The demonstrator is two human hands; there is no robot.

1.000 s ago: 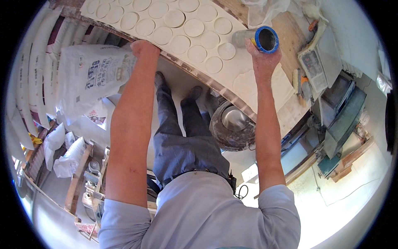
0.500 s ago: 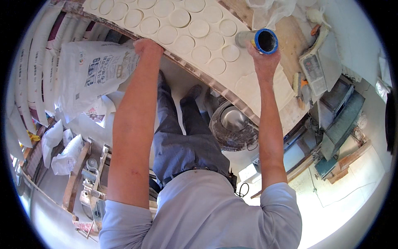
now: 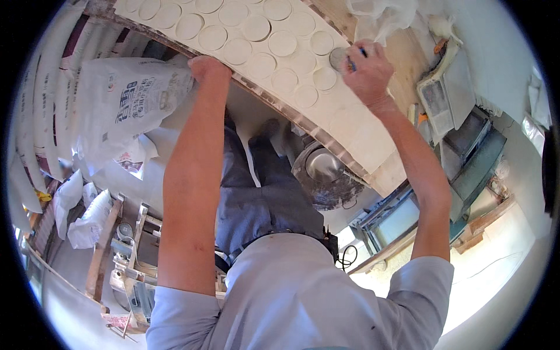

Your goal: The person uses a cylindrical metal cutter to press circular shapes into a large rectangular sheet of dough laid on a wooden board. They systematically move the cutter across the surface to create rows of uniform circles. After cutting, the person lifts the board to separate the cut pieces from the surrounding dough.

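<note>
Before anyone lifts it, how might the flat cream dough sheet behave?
The flat cream dough sheet would likely flop, looking thin for its width. It might also tear or drop pieces, because many cut circles break up its surface.

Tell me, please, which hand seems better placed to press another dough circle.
Probably the right hand: it grips the blue-rimmed cylinder beside the dough circles. The left hand, with no visible tool, is at the table's edge.

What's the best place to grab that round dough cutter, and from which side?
The cylindrical dough cutter is probably best gripped around its upper part, from above: its round lower end faces the dough sheet, and the right hand wraps the other end.
</note>
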